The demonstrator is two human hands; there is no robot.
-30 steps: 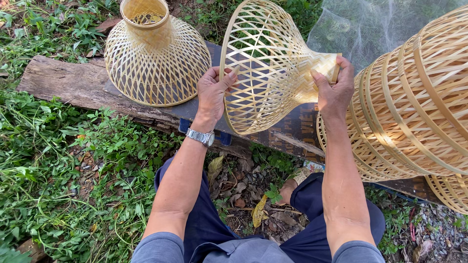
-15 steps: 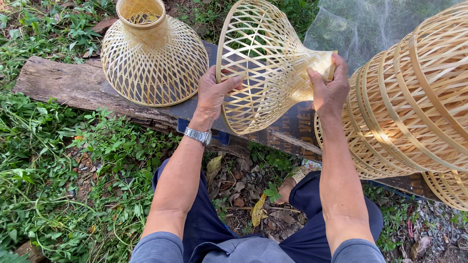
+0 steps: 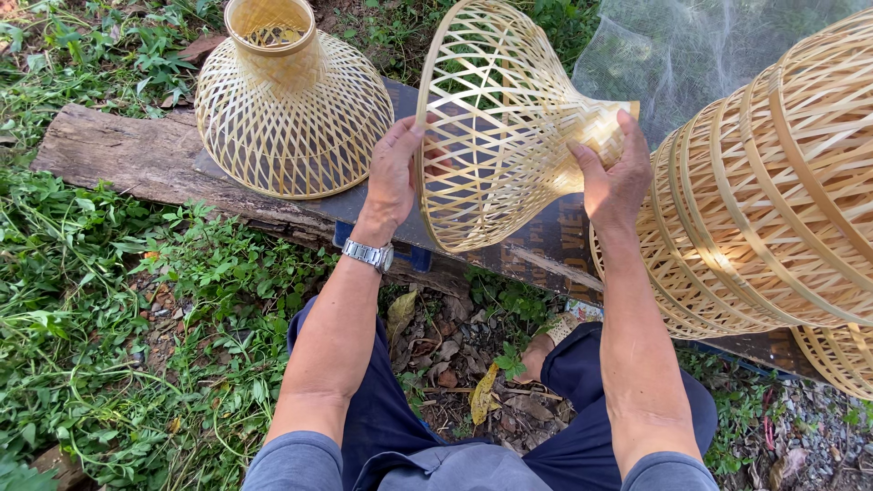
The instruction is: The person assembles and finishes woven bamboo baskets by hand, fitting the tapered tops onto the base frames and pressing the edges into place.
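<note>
Since the earlier frame, I have tipped the woven bamboo lampshade (image 3: 496, 127) slightly, its wide rim now nearer my left hand (image 3: 393, 177). Left hand grips the wide rim, right hand (image 3: 617, 177) clamps the narrow neck — hands apart, lampshade held above the wooden plank (image 3: 136, 155). A second lampshade (image 3: 291, 109) rests on the plank; stacked bamboo baskets (image 3: 773, 200) stand at right.
</note>
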